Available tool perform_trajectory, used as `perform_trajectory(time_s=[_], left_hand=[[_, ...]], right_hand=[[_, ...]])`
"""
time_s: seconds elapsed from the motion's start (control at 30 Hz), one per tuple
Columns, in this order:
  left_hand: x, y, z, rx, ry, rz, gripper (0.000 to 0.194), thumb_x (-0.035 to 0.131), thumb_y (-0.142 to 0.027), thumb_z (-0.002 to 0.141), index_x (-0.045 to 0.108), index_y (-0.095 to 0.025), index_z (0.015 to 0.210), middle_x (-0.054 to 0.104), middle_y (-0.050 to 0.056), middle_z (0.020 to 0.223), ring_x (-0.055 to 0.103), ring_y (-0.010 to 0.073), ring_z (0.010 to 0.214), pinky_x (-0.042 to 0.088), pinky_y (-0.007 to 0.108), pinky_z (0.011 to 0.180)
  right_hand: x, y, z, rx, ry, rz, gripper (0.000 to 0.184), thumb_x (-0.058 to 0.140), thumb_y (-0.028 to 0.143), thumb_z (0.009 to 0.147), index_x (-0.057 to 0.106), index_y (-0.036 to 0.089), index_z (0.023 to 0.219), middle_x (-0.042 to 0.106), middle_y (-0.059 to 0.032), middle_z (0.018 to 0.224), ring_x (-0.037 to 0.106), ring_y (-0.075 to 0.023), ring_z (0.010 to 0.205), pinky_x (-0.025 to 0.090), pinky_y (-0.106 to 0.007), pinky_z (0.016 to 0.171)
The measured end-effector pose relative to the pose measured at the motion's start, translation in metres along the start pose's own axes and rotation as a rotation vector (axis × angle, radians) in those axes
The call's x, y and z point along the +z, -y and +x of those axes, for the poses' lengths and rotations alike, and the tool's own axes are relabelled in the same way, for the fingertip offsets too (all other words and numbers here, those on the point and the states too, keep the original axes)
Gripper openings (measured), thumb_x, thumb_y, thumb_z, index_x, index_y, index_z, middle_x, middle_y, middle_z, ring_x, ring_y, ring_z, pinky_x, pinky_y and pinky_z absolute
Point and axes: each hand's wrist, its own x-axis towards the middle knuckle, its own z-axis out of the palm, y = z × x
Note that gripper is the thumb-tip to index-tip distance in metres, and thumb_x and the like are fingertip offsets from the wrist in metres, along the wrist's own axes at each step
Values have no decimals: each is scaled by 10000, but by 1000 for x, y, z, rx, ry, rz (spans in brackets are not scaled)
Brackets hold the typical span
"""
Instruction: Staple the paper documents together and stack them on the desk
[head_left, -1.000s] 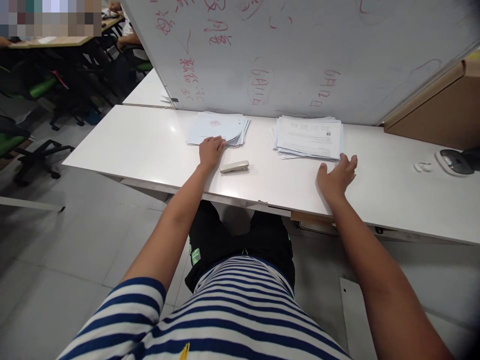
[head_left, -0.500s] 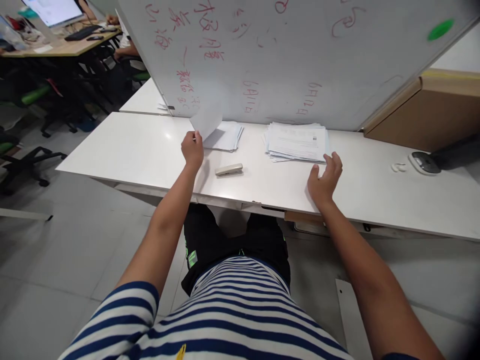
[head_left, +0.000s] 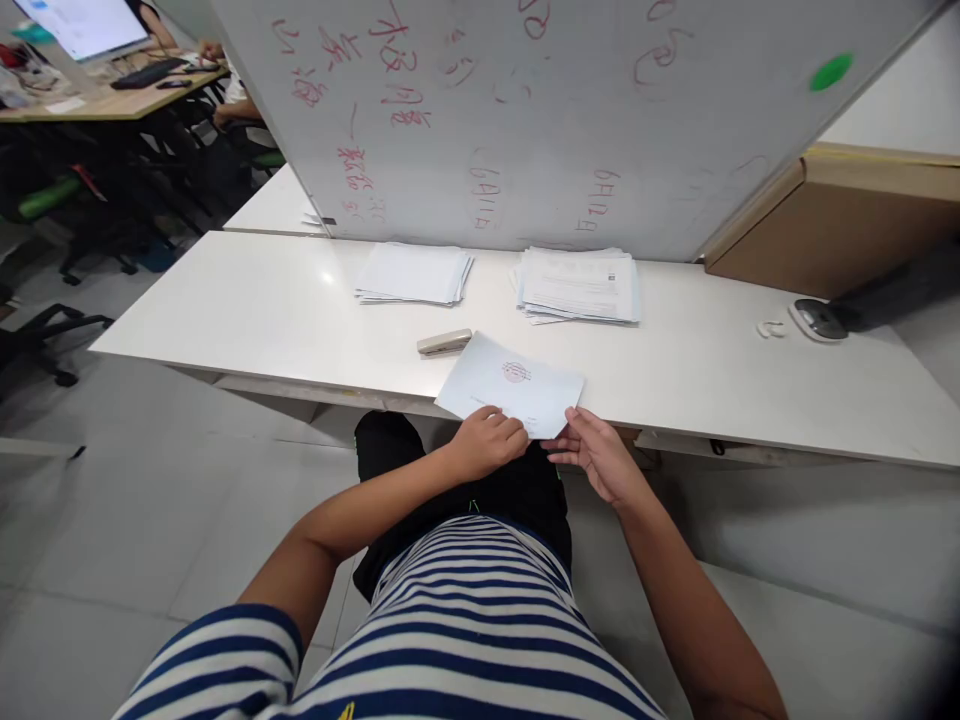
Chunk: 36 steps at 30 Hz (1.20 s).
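A sheet (head_left: 525, 375) is being held over the near edge of the desk (head_left: 697, 365), its near edge being gripped by the left hand (head_left: 491, 442) and its near right corner being pinched by the right hand (head_left: 600, 458). The stapler (head_left: 444, 343) is being all but met by its far left corner; contact cannot be told. Beyond, the left pile (head_left: 412, 272) and right pile (head_left: 577, 285) are being backed by the whiteboard (head_left: 555, 130), its right end being flanked by a box (head_left: 825, 225).

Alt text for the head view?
A person's left hand and right hand hold a printed paper over the near edge of a white desk. Beside it lies a stapler; two paper stacks sit behind, near a whiteboard.
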Motion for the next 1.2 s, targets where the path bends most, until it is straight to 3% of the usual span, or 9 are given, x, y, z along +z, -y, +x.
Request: perform_trajectory(time_s=[0.2,0.37,0.47,0.6,0.7,0.77,0.87,1.0,1.2], left_hand=[[8,-17,-12,32,71,-43,255,470,-269,997,621,-195,804,684,-1,737,596,135,683,431,333,868],[0,-11,-26,-82,66,-205,232,542,-406,962,661,-207,973,732,47,1005,637,207,1015,376,412,1030],[-7,2,-41,-396,31,-255,224,544,-366,956,651,-208,1074,682,89,1178,574,252,1169,366,448,1054],[-11,10,-66,-977,-179,-401,283,490,-385,972,588,-189,1152,596,121,1202,542,244,1164,435,422,1002],[-16,7,-78,-1361,-270,-691,383,481,-509,959,565,-198,1167,602,101,1164,582,215,1071,482,356,929],[-22,5,-82,-1488,-243,-957,465,466,-591,942,602,-195,1145,649,88,1117,605,212,1030,491,330,900],[-36,8,-83,-1473,-117,-1228,520,543,-648,876,687,-174,1035,705,68,998,628,215,940,504,305,822],[-42,21,-85,-1460,-15,-1349,499,689,-620,775,720,-147,932,705,42,845,617,178,747,491,279,660],[-18,24,-84,-1616,-130,-1386,525,830,-527,654,711,-97,930,707,54,786,592,136,628,440,240,537]], right_hand=[[-9,-33,3,-16,-40,-37,497,813,519,677,690,184,1025,755,-60,858,680,-178,669,572,-285,562],[-14,-54,12,-138,-49,-87,553,788,563,681,717,169,1062,768,-108,1000,715,-268,870,564,-414,805],[-22,-60,13,-183,-27,-128,529,750,576,732,722,181,1082,757,-110,1071,706,-278,968,523,-446,923],[-31,-57,8,-164,71,-168,524,723,567,776,711,200,1150,733,-104,1158,693,-272,1020,500,-460,975],[-31,-49,5,-155,149,-176,523,711,568,791,709,209,1171,734,-96,1158,689,-272,1029,507,-461,968],[-30,-44,4,-153,185,-183,512,706,564,798,711,212,1170,740,-89,1143,689,-270,1026,509,-462,968],[-29,-37,6,-141,214,-211,479,707,545,808,716,220,1160,745,-79,1128,692,-259,1010,501,-455,979],[-28,-33,10,-148,228,-184,481,726,531,797,709,231,1174,742,-70,1139,688,-252,1024,505,-433,975],[-26,-42,17,-178,72,-104,484,776,513,749,727,220,1131,757,-68,1081,696,-255,975,521,-434,939]])
